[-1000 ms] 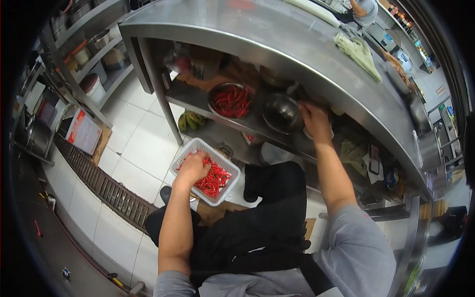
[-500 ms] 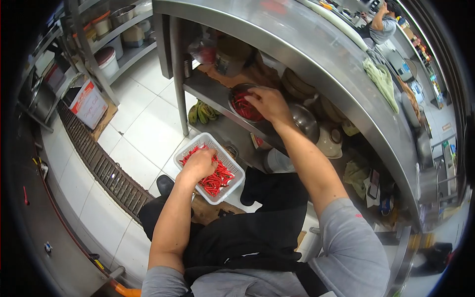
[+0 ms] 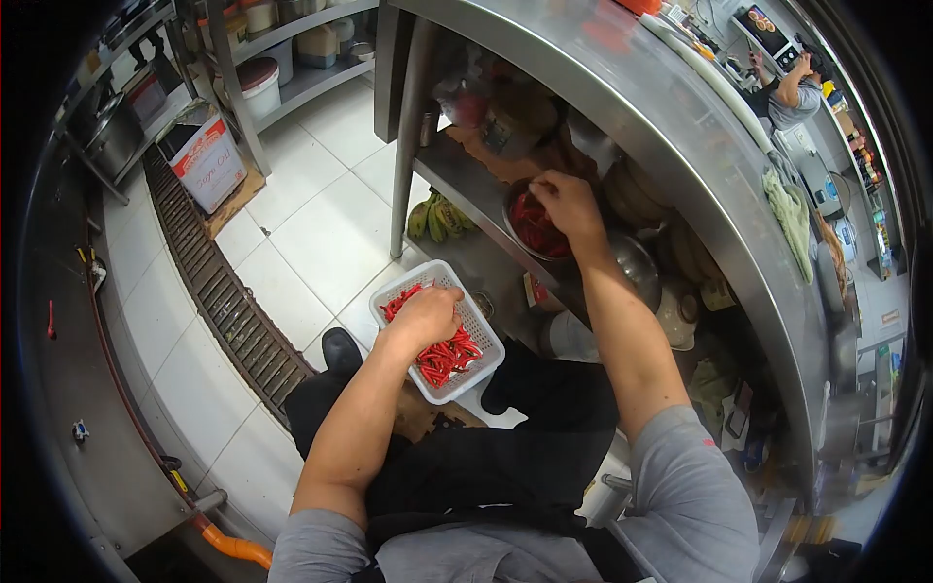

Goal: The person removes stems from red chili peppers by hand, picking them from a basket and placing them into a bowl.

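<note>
Red chillies under left hand in basket, under right hand in bowl

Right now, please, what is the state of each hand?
Left hand: curled over the red chilies in the white basket; any grip cannot be told.
Right hand: partly closed over the bowl; whether it holds anything cannot be told.

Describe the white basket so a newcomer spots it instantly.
Start at the steel counter, drop to the shelf under its top, then to the left hand in front. The white basket is right under that hand, with red chillies inside. Its rectangular shape sets it apart from the round bowl of chillies on the shelf.
</note>
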The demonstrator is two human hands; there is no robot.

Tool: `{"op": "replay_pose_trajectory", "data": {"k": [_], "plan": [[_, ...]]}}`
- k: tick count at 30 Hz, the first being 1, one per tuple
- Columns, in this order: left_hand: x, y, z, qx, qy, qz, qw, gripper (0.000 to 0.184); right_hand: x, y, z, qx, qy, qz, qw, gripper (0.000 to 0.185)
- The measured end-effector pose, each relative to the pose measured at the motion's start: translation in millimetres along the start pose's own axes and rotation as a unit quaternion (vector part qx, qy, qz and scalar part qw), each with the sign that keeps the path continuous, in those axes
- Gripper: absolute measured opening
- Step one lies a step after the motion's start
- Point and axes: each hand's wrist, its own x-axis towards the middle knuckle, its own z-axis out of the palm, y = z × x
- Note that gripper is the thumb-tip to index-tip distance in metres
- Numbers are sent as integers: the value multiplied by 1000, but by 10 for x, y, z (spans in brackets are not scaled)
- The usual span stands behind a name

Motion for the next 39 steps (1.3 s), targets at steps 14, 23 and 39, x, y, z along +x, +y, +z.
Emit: {"op": "replay_pose_trajectory", "data": {"k": [14,23,39], "plan": [[78,206,9,-236,28,5,971,36,-814,-238,-417,390,76,214,892,18],[106,276,95,-555,-15,-13,831,35,-1423,-435,265,474,-79,243,843,16],[305,80,432,-431,35,-9,902,16,-1660,-36,605,445,-112,237,856,15]]}}
